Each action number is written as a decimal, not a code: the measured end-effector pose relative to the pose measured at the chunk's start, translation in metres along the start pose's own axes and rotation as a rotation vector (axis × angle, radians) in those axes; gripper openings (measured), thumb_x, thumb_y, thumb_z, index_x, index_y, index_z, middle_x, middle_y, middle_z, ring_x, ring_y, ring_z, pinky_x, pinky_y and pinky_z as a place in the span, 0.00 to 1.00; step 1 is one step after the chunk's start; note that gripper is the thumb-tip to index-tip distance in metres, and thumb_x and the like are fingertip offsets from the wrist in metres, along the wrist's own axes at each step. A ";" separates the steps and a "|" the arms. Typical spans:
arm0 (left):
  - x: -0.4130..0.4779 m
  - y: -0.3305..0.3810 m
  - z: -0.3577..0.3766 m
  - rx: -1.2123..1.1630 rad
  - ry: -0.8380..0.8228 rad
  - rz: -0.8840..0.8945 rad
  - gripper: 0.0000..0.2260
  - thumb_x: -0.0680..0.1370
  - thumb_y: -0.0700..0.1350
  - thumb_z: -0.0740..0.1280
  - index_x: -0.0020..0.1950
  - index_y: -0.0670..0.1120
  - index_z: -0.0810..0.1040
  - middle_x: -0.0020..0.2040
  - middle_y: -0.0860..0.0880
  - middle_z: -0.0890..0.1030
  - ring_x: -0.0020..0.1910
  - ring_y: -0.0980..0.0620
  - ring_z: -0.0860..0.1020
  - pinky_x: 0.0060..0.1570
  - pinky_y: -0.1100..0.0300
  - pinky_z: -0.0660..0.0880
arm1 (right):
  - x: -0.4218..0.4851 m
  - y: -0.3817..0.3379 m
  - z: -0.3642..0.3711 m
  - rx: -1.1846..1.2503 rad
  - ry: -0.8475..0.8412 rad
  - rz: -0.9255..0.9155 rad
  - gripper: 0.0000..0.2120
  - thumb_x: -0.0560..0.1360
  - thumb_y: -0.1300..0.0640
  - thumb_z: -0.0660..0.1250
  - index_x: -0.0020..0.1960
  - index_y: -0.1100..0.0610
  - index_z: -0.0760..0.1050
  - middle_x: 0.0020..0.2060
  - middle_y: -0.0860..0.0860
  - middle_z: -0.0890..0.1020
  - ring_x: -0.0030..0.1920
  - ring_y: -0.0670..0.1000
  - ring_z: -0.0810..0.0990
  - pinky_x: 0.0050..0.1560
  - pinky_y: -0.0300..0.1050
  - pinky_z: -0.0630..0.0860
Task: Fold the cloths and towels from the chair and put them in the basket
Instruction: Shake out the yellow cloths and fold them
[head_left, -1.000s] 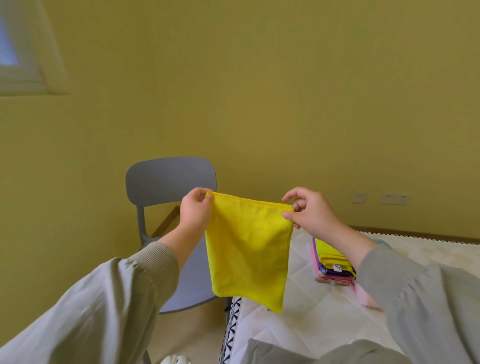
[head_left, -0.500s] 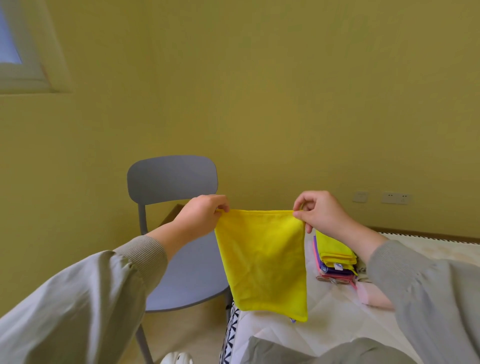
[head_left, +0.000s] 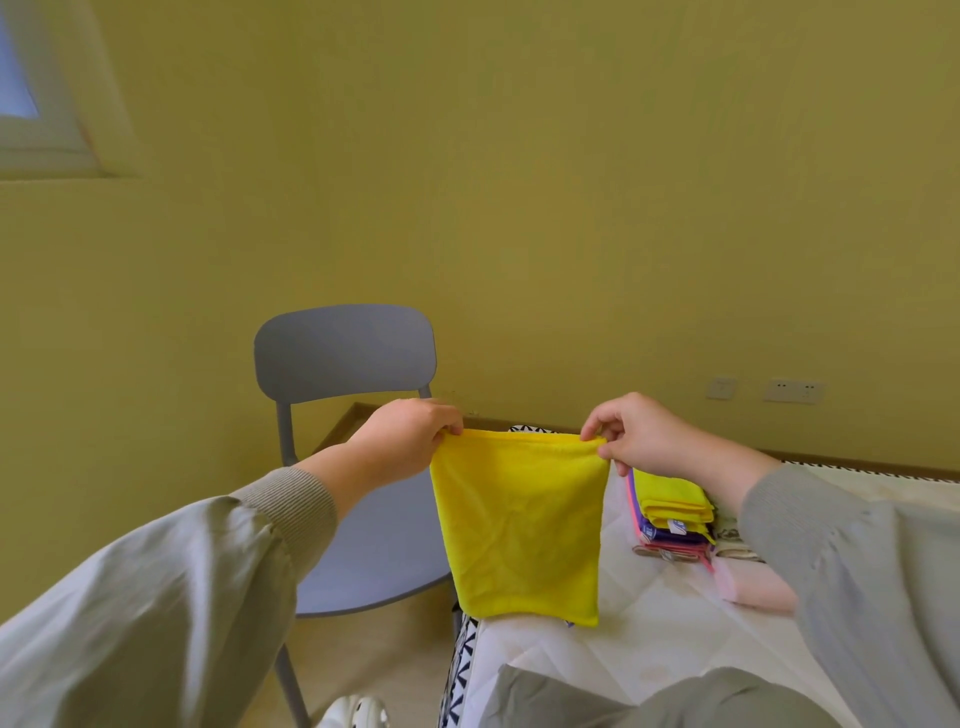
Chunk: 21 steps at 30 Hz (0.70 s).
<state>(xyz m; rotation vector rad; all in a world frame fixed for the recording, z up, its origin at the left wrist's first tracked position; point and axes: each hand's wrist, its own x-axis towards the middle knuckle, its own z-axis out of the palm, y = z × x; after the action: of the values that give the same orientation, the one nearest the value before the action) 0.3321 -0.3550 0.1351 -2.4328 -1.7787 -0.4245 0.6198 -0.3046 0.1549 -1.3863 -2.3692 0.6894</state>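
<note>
A yellow cloth (head_left: 519, 525) hangs doubled over in front of me, its lower edge touching the white mattress (head_left: 613, 654). My left hand (head_left: 405, 439) pinches its upper left corner and my right hand (head_left: 636, 434) pinches its upper right corner. The grey chair (head_left: 345, 358) stands behind and to the left, its seat bare. A stack of folded cloths (head_left: 672, 517), yellow on top with purple and pink below, lies on the mattress under my right wrist. No basket is in view.
A pale pink folded cloth (head_left: 753, 592) lies beside the stack. Yellow walls close the corner behind the chair, with sockets (head_left: 792, 391) at right. A white object (head_left: 356, 714) sits on the floor near the mattress edge. My knee (head_left: 623, 701) is at the bottom.
Both hands have lowered the yellow cloth and moved it right over the mattress edge, so its lower edge now meets the mattress. The top edge is now level.
</note>
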 end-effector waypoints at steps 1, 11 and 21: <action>0.000 0.000 0.000 -0.004 -0.002 0.000 0.10 0.80 0.39 0.61 0.56 0.49 0.79 0.52 0.51 0.80 0.46 0.53 0.74 0.43 0.65 0.67 | 0.000 0.001 0.000 0.007 0.007 0.010 0.13 0.72 0.72 0.65 0.41 0.54 0.77 0.27 0.50 0.73 0.23 0.46 0.77 0.27 0.33 0.71; 0.006 0.002 -0.009 -0.179 -0.073 -0.144 0.09 0.75 0.38 0.68 0.52 0.45 0.84 0.49 0.49 0.82 0.42 0.56 0.76 0.45 0.68 0.73 | 0.002 0.004 0.000 0.190 0.113 0.123 0.09 0.71 0.67 0.72 0.34 0.58 0.79 0.25 0.54 0.81 0.25 0.46 0.80 0.29 0.34 0.75; 0.008 0.004 -0.017 -0.244 -0.063 -0.203 0.05 0.74 0.43 0.71 0.48 0.45 0.85 0.40 0.53 0.81 0.35 0.61 0.76 0.35 0.72 0.69 | 0.001 0.007 -0.004 0.154 0.248 0.137 0.10 0.69 0.64 0.74 0.30 0.59 0.79 0.23 0.51 0.80 0.26 0.47 0.77 0.35 0.41 0.77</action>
<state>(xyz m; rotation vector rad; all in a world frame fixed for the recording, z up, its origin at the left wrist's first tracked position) 0.3352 -0.3528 0.1536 -2.4499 -2.1263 -0.6236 0.6268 -0.2997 0.1543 -1.4826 -2.0034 0.6759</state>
